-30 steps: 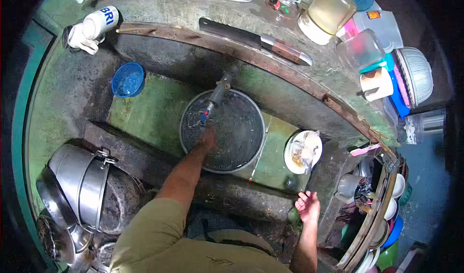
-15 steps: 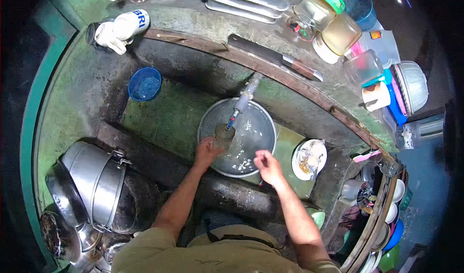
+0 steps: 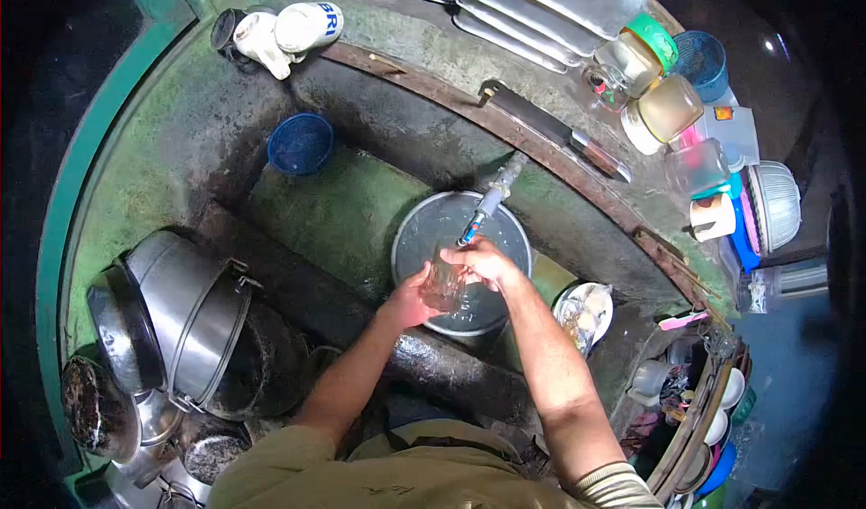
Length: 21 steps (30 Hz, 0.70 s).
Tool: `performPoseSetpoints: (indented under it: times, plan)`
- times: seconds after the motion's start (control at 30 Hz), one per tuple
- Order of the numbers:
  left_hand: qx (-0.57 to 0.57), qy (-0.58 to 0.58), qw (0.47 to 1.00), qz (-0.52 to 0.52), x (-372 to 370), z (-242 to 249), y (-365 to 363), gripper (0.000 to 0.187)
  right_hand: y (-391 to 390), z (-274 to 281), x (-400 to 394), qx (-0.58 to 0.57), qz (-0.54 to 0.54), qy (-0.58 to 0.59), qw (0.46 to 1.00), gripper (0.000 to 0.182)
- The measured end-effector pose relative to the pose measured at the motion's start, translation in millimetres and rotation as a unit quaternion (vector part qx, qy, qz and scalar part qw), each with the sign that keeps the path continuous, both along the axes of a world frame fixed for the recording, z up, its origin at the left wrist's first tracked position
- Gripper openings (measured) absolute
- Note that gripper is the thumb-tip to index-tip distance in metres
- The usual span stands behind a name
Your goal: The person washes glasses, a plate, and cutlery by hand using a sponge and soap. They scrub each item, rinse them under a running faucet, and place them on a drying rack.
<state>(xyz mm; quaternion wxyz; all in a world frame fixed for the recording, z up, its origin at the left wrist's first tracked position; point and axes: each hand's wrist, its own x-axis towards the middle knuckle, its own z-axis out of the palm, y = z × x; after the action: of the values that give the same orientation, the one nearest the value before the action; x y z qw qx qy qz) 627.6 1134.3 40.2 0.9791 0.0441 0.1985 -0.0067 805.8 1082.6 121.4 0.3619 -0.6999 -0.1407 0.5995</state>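
A clear drinking glass point(image 3: 444, 285) is tilted between my two hands, over a round metal basin point(image 3: 397, 255) of water. My left hand point(image 3: 411, 300) is closed around the glass's lower left side. At its upper end, my right hand point(image 3: 484, 263) has its fingers wrapped at the rim, partly covering it. Right above this hand is the grey tap pipe point(image 3: 494, 197), its blue-and-red spout end close to the glass. Part of the basin's water is hidden behind my hands.
A white plate with food scraps point(image 3: 585, 315) sits right of the basin. A blue plastic basket point(image 3: 300, 144) stands at the back left, large metal pots point(image 3: 185, 315) at the left. On the ledge lie a cleaver point(image 3: 550, 128), trays point(image 3: 532, 13) and jars point(image 3: 667, 108).
My right hand has moved up and left from the basin's right side onto the glass. The glass has come away from the spout, tilted between both hands. The view has shifted slightly.
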Motion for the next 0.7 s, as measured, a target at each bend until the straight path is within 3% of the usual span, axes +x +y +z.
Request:
performPoseSetpoints:
  times: [0.03, 0.07, 0.1, 0.13, 0.17, 0.23, 0.27, 0.37, 0.43, 0.47, 0.5, 0.53, 0.57, 0.63, 0.67, 0.7]
  plan:
    - [0.0, -0.002, 1.0, 0.001, -1, -12, 7, 0.05, -1, -4, -1, 0.0, 0.001, -0.002, 1.0, 0.038]
    - [0.065, -0.029, 0.997, -0.012, 1, -25, 14, 0.049, -8, -8, -6, 0.081, 0.073, -0.161, 0.981, 0.032]
    - [0.131, -0.056, 0.99, -0.024, 4, -32, 20, 0.049, -14, -11, -11, 0.159, 0.143, -0.314, 0.925, 0.027]
    - [0.151, -0.048, 0.987, 0.023, 11, -13, 21, 0.055, -14, -10, -21, 0.232, 0.164, -0.377, 0.881, 0.026]
    - [0.152, -0.05, 0.987, 0.024, 17, 7, 20, 0.055, -20, -9, -34, 0.279, 0.168, -0.469, 0.821, 0.028]
    - [0.242, 0.172, 0.954, 0.045, 26, 35, 20, 0.065, -21, -15, -59, 0.214, 0.011, -0.486, 0.847, 0.031]
    - [0.234, 0.118, 0.965, 0.028, 32, 4, 26, 0.07, -26, -24, -55, 0.243, 0.063, -0.584, 0.772, 0.035]
    - [0.291, 0.086, 0.953, 0.008, 34, 1, 33, 0.067, -34, -26, -52, 0.197, 0.118, -0.537, 0.812, 0.046]
    - [0.339, 0.128, 0.931, -0.05, 30, 26, 46, 0.066, -36, -3, -44, 0.186, 0.196, -0.487, 0.831, 0.066]
    - [0.362, 0.13, 0.917, -0.108, 32, -3, 57, 0.062, -33, 16, -40, 0.172, 0.261, -0.513, 0.8, 0.066]
    - [0.568, -0.097, 0.817, -0.028, 27, -47, 68, 0.058, -31, 32, -35, 0.152, 0.322, -0.535, 0.766, 0.067]
    - [0.59, -0.182, 0.784, -0.066, 32, -50, 81, 0.058, -30, 22, -25, 0.21, 0.343, -0.558, 0.726, 0.068]
    - [0.346, 0.041, 0.92, -0.18, 34, -1, 81, 0.056, -25, 9, -17, 0.266, 0.365, -0.577, 0.681, 0.07]
    - [0.268, 0.028, 0.931, -0.248, 34, -11, 102, 0.052, -7, 5, -20, 0.225, 0.442, -0.587, 0.64, 0.063]
    - [0.235, 0.023, 0.931, -0.28, 38, -13, 106, 0.05, 0, 9, -21, 0.212, 0.428, -0.597, 0.645, 0.063]
    - [0.24, 0.014, 0.924, -0.298, 44, -6, 98, 0.05, 5, 17, -22, 0.161, 0.461, -0.535, 0.69, 0.058]
